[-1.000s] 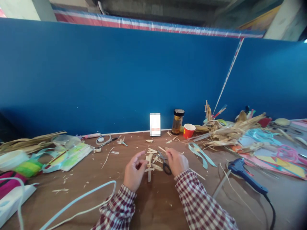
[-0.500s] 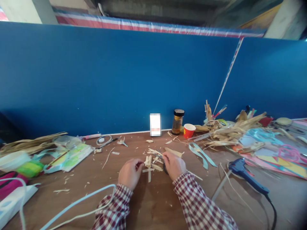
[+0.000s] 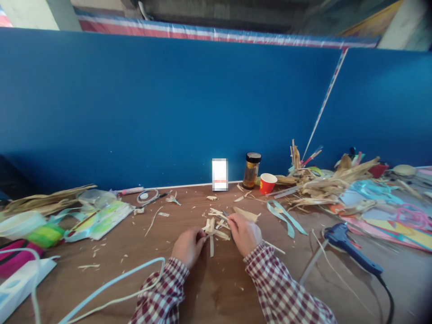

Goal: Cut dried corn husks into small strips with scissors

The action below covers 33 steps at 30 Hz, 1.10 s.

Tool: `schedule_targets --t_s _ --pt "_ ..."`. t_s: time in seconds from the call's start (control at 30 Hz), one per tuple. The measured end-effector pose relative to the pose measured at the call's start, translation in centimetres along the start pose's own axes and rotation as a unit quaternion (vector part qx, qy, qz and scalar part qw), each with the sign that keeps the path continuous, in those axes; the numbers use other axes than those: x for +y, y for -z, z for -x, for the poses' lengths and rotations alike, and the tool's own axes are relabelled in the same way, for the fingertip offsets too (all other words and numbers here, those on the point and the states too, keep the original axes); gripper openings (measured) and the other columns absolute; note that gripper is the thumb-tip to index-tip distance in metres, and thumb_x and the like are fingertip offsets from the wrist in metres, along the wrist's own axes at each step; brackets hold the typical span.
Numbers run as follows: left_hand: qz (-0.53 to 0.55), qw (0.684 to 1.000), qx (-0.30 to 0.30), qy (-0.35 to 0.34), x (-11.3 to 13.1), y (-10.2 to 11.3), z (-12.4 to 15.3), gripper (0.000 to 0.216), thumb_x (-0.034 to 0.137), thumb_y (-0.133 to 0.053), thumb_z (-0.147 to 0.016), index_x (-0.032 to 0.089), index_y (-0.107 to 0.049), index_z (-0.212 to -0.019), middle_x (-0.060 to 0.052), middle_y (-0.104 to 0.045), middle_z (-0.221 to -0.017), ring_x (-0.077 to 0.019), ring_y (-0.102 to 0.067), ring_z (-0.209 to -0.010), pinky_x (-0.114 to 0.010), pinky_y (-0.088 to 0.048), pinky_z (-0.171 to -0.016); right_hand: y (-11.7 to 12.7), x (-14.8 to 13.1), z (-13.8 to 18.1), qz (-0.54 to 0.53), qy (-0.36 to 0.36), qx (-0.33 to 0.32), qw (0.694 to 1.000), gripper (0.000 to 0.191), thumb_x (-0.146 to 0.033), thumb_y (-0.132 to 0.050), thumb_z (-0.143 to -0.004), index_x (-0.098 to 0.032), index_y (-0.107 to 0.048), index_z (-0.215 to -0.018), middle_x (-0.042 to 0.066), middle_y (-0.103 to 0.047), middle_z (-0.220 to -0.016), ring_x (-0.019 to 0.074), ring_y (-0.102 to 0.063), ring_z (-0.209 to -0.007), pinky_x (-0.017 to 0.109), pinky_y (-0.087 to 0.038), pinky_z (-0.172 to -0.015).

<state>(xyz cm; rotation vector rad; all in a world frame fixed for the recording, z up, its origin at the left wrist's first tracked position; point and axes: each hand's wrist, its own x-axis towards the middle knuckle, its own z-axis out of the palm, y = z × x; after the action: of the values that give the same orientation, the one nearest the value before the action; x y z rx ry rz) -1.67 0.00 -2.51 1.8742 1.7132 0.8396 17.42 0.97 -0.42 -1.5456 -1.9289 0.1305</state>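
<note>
A small heap of pale, husk-like strips (image 3: 210,225) lies on the brown table between my hands. My left hand (image 3: 189,245) is at the heap's left side, thumb and forefinger pinched on the end of a thin pale strip (image 3: 207,236). To the right of the heap, my right hand (image 3: 246,235) is closed with its fingertips pressed together. Whatever it grips is mostly hidden; a narrow grey tip and pale pieces show by the fingertips. A wider tan husk piece (image 3: 248,213) lies just behind this hand.
A blue glue gun (image 3: 353,249) stands at right, near light-blue ribbon (image 3: 283,218). A lidded jar (image 3: 252,171) and red paper cup (image 3: 267,184) stand by the blue partition (image 3: 151,112). Dried husks (image 3: 324,189) pile up at right. A white power strip (image 3: 25,288) and cables lie front left.
My left hand has shifted slightly right, closer to the heap, and a strip that lay flat there is now at its fingertips. My right hand stays about where it was.
</note>
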Motion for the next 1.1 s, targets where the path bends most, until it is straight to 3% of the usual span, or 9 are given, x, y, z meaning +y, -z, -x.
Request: schedule_targets --t_s 0.07,0.17,0.27,0.33,0.53,0.7,0.83,1.1 --pt "0.141 0.989 0.009 0.032 0.3 -0.1 -0.2 0.015 0.030 -0.056 -0.070 0.016 -0.061 -0.075 -0.003 -0.060 -0.064 -0.0148 -0.051 -0.058 -0.026 -0.036 -0.057 0.1 -0.2 0.1 -0.020 0.010 0.005 1.000 0.021 -0.029 -0.040 -0.087 -0.024 -0.061 -0.087 0.000 -0.067 -0.079 0.0160 -0.061 -0.072 0.025 -0.037 -0.061" --pt "0.369 0.924 -0.003 0.099 1.1 -0.2 -0.2 0.039 0.038 -0.065 -0.063 0.014 -0.062 -0.093 -0.003 -0.063 -0.069 -0.0117 -0.049 -0.053 -0.025 -0.038 -0.053 0.4 -0.6 0.2 -0.063 0.032 0.017 0.997 0.022 -0.028 -0.039 -0.088 -0.024 -0.060 -0.090 0.000 -0.067 -0.086 0.0158 -0.061 -0.078 0.025 -0.039 -0.067" --pt "0.474 0.866 0.008 0.159 1.7 -0.2 -0.1 0.042 0.038 -0.074 -0.053 0.013 -0.066 -0.086 -0.001 -0.062 -0.065 -0.0074 -0.046 -0.048 -0.022 -0.037 -0.050 0.5 -1.1 0.4 -0.107 0.052 0.018 0.993 0.023 -0.028 -0.038 -0.089 -0.023 -0.060 -0.091 0.001 -0.067 -0.088 0.0153 -0.060 -0.081 0.024 -0.040 -0.071" --pt "0.493 0.853 0.020 0.167 1.9 -0.4 -0.1 0.037 0.036 -0.076 -0.051 0.012 -0.066 -0.078 0.001 -0.059 -0.058 -0.0056 -0.043 -0.045 -0.020 -0.034 -0.046 0.4 -1.5 0.6 -0.128 0.059 0.007 0.990 0.022 -0.029 -0.040 -0.089 -0.023 -0.060 -0.093 0.001 -0.067 -0.089 0.0150 -0.061 -0.082 0.024 -0.041 -0.073" --pt "0.499 0.857 0.000 0.130 2.4 -1.1 0.3 0.030 0.035 -0.073 -0.055 0.012 -0.065 -0.070 0.001 -0.055 -0.053 -0.0065 -0.043 -0.046 -0.019 -0.034 -0.046 -0.2 -2.0 1.1 -0.138 0.059 -0.058 0.987 0.031 -0.027 -0.051 -0.082 -0.024 -0.054 -0.113 0.000 -0.069 -0.084 0.0160 -0.063 -0.080 0.023 -0.043 -0.071" --pt "0.428 0.900 -0.011 0.079 2.9 -1.4 0.7 0.024 0.035 -0.069 -0.060 0.012 -0.065 -0.068 0.000 -0.056 -0.055 -0.0080 -0.044 -0.049 -0.019 -0.034 -0.047 -0.2 -2.0 0.9 -0.194 0.046 -0.090 0.976 0.019 -0.026 -0.051 -0.082 -0.024 -0.063 -0.096 0.001 -0.069 -0.086 0.0160 -0.063 -0.081 0.024 -0.045 -0.070" --pt "0.368 0.929 -0.009 0.046 2.5 -1.8 0.7 0.025 0.037 -0.066 -0.065 0.012 -0.065 -0.067 -0.001 -0.056 -0.056 -0.0095 -0.045 -0.051 -0.020 -0.035 -0.049 -0.2 -1.6 0.5 -0.268 0.056 -0.106 0.956 0.019 -0.024 -0.049 -0.083 -0.022 -0.067 -0.090 0.002 -0.069 -0.091 0.0159 -0.062 -0.086 0.025 -0.046 -0.075" --pt "0.403 0.912 -0.031 0.075 2.7 -2.2 0.8 0.029 0.039 -0.066 -0.064 0.011 -0.061 -0.066 0.003 -0.048 -0.049 -0.0063 -0.038 -0.043 -0.019 -0.030 -0.043 -0.1 -1.2 0.5 -0.153 0.030 -0.053 0.986 0.024 -0.029 -0.044 -0.086 -0.024 -0.067 -0.093 0.002 -0.069 -0.091 0.0168 -0.062 -0.085 0.027 -0.046 -0.074"
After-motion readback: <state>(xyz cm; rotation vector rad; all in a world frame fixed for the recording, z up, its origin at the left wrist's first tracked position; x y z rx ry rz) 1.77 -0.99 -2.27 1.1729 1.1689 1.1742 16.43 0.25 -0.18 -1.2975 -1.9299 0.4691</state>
